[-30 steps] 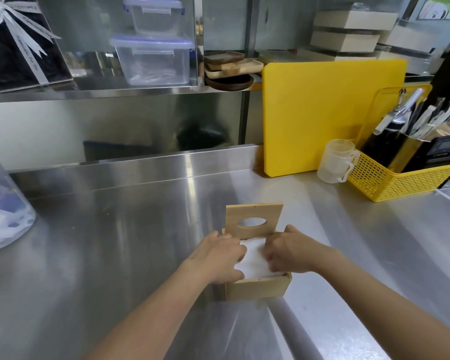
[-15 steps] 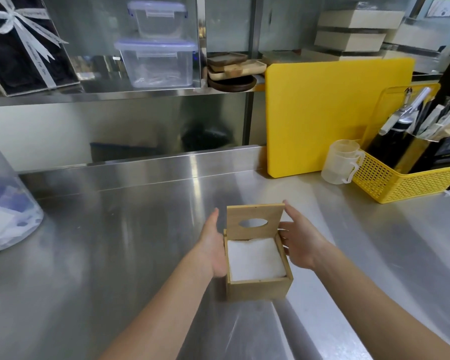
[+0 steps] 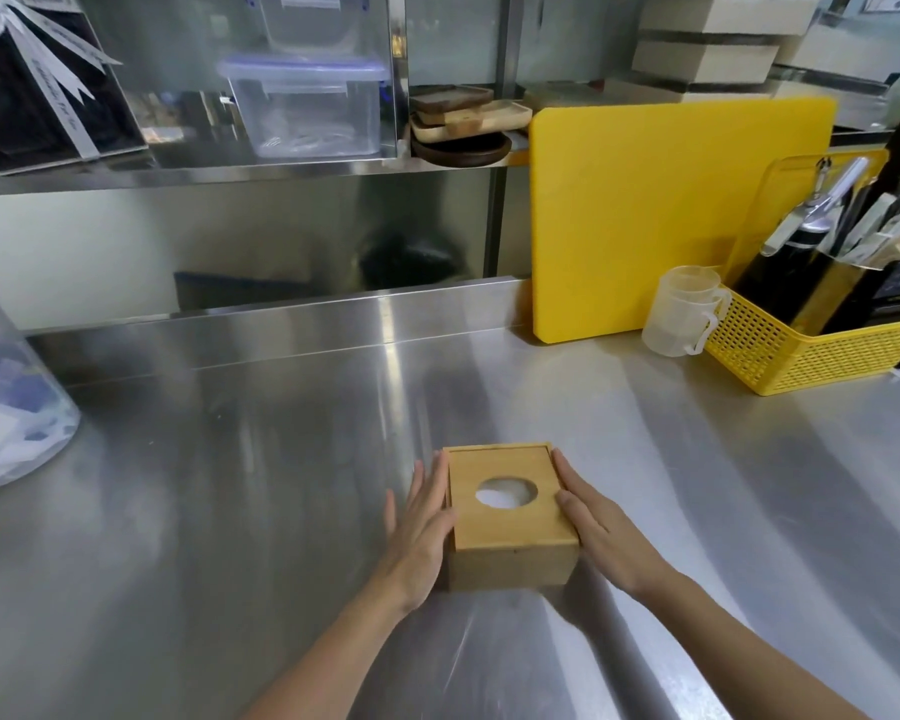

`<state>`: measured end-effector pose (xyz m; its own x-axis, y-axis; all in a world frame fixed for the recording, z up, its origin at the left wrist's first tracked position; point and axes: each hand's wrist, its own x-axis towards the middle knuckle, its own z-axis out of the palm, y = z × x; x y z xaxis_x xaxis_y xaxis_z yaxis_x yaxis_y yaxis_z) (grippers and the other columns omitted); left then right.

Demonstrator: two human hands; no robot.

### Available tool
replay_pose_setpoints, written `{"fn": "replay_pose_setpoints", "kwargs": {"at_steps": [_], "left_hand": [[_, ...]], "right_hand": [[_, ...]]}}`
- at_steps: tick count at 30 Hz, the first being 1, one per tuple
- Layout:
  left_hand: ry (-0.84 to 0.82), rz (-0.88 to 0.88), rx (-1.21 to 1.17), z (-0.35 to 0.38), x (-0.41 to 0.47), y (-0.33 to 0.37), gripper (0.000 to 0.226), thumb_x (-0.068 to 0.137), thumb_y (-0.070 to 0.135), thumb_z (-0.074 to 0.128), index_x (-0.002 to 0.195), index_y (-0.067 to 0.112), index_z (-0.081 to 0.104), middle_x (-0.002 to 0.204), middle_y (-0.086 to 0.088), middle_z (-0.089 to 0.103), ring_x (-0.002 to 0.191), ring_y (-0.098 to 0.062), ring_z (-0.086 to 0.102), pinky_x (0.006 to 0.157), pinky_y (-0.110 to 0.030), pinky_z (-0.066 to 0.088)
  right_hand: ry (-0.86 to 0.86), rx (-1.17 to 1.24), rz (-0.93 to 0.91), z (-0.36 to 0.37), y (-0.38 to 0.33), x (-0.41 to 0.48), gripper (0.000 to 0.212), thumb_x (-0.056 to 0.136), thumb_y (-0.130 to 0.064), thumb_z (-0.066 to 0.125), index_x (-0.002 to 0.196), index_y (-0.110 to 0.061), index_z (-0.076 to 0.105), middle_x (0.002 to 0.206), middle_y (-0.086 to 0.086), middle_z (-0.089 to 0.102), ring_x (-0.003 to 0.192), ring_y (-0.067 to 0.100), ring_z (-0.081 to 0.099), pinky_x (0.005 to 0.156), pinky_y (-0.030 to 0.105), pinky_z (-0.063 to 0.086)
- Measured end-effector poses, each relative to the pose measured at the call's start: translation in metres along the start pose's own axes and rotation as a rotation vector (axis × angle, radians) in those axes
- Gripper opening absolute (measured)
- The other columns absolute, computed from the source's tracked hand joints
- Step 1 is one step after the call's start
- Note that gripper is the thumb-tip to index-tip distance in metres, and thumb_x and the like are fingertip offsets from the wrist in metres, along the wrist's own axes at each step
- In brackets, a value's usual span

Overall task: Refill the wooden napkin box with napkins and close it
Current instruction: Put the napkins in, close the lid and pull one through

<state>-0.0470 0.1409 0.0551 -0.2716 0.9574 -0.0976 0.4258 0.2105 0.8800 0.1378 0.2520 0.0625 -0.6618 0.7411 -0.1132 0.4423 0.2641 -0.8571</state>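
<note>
**Wooden napkin box shut, a hand on each side**

The wooden napkin box [image 3: 510, 517] sits on the stainless steel counter [image 3: 230, 511], nearer its front edge than the raised back edge and about midway along the visible stretch. Its lid [image 3: 507, 498] lies flat and closed on top, and white napkins [image 3: 505, 495] show through the oval hole (only a small patch of them).

The left hand [image 3: 421, 532] lies flat against the box's left wall, fingers straight and spread wide, gripping nothing. The right hand [image 3: 601, 532] rests flat against the right wall with its fingers extended along the lid's edge, likewise closed around nothing.

Toward the counter's back right corner, a yellow cutting board [image 3: 676, 210] stands upright against the wall. Just beside it sit clear measuring cups [image 3: 684, 311], touching a yellow mesh basket [image 3: 811, 350]. A clear plastic bag [image 3: 6, 423] rests at the left edge.
</note>
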Motion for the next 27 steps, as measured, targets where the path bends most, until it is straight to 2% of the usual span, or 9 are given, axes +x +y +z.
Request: {"fn": "replay_pose_setpoints", "kwargs": {"at_steps": [4, 9, 12, 15, 19, 21, 23, 25, 27], "left_hand": [[0.022, 0.080, 0.171, 0.001, 0.002, -0.007, 0.058, 0.086, 0.031, 0.012, 0.137, 0.037, -0.014, 0.146, 0.023, -0.018, 0.128, 0.016, -0.026, 0.108, -0.031, -0.028], [0.012, 0.083, 0.238, 0.001, 0.003, -0.010, 0.057, 0.086, 0.030, 0.013, 0.135, 0.038, -0.016, 0.149, 0.020, -0.016, 0.134, 0.007, -0.022, 0.111, -0.035, -0.024], [0.024, 0.065, 0.135, -0.001, 0.004, -0.011, 0.054, 0.096, 0.028, 0.025, 0.138, 0.038, -0.008, 0.152, 0.021, -0.008, 0.136, 0.009, -0.015, 0.113, -0.028, -0.013], [0.090, 0.034, 0.013, 0.000, 0.003, -0.007, 0.061, 0.094, 0.032, 0.045, 0.144, 0.035, 0.010, 0.148, 0.025, 0.003, 0.137, 0.007, 0.000, 0.115, -0.027, 0.003], [0.124, 0.031, 0.026, 0.009, 0.006, 0.004, 0.064, 0.090, 0.039, 0.051, 0.144, 0.030, 0.018, 0.150, 0.020, 0.006, 0.140, -0.001, 0.004, 0.117, -0.033, 0.011], [0.097, 0.003, 0.052, 0.013, 0.007, 0.007, 0.065, 0.090, 0.040, 0.051, 0.144, 0.031, 0.017, 0.155, 0.014, -0.002, 0.142, -0.007, 0.003, 0.117, -0.036, 0.014], [0.075, -0.012, 0.093, 0.014, 0.007, 0.007, 0.064, 0.090, 0.045, 0.049, 0.144, 0.036, 0.015, 0.156, 0.011, -0.006, 0.143, -0.012, 0.003, 0.116, -0.040, 0.015], [0.064, -0.038, 0.109, 0.013, 0.006, 0.007, 0.066, 0.088, 0.053, 0.046, 0.144, 0.039, 0.012, 0.156, 0.010, -0.004, 0.143, -0.014, 0.003, 0.116, -0.043, 0.014], [0.067, -0.056, 0.124, 0.014, 0.006, 0.007, 0.067, 0.088, 0.053, 0.044, 0.144, 0.038, 0.009, 0.157, 0.008, -0.002, 0.143, -0.015, 0.004, 0.116, -0.042, 0.013]], "right_hand": [[0.006, -0.149, -0.059, 0.000, 0.004, 0.001, 0.049, 0.100, -0.028, 0.027, 0.143, -0.035, 0.007, 0.140, -0.028, 0.015, 0.125, -0.008, 0.024, 0.103, 0.011, 0.016], [-0.013, -0.208, -0.066, -0.002, 0.001, 0.001, 0.050, 0.099, -0.030, 0.029, 0.144, -0.032, 0.007, 0.141, -0.025, 0.018, 0.125, -0.005, 0.026, 0.103, 0.012, 0.018], [0.100, -0.366, -0.141, -0.007, -0.005, 0.004, 0.047, 0.096, -0.028, 0.044, 0.140, -0.021, 0.032, 0.141, -0.013, 0.036, 0.130, 0.007, 0.035, 0.104, 0.014, 0.021], [0.167, -0.569, -0.266, -0.015, -0.025, 0.010, 0.029, 0.090, -0.021, 0.057, 0.118, -0.013, 0.061, 0.131, 0.005, 0.055, 0.120, 0.024, 0.050, 0.098, 0.022, 0.034], [0.023, -0.858, -0.294, -0.010, -0.051, 0.024, 0.027, 0.091, -0.031, 0.050, 0.114, -0.024, 0.062, 0.128, 0.003, 0.051, 0.115, 0.024, 0.047, 0.092, 0.033, 0.036], [0.022, -1.031, -0.324, -0.005, -0.064, 0.030, 0.029, 0.090, -0.041, 0.044, 0.103, -0.026, 0.066, 0.115, 0.001, 0.056, 0.104, 0.022, 0.051, 0.085, 0.031, 0.037], [0.013, -1.172, -0.407, 0.000, -0.076, 0.033, 0.033, 0.081, -0.045, 0.046, 0.066, -0.026, 0.070, 0.081, -0.002, 0.063, 0.073, 0.018, 0.058, 0.064, 0.029, 0.045], [0.003, -1.281, -0.515, 0.003, -0.084, 0.032, 0.020, 0.060, -0.037, 0.070, 0.044, -0.029, 0.061, 0.059, -0.009, 0.056, 0.054, 0.013, 0.055, 0.049, 0.025, 0.043], [-0.023, -1.374, -0.489, 0.006, -0.085, 0.032, 0.029, 0.039, -0.031, 0.082, 0.035, -0.025, 0.054, 0.049, -0.008, 0.046, 0.046, 0.011, 0.051, 0.044, 0.020, 0.040]]}}
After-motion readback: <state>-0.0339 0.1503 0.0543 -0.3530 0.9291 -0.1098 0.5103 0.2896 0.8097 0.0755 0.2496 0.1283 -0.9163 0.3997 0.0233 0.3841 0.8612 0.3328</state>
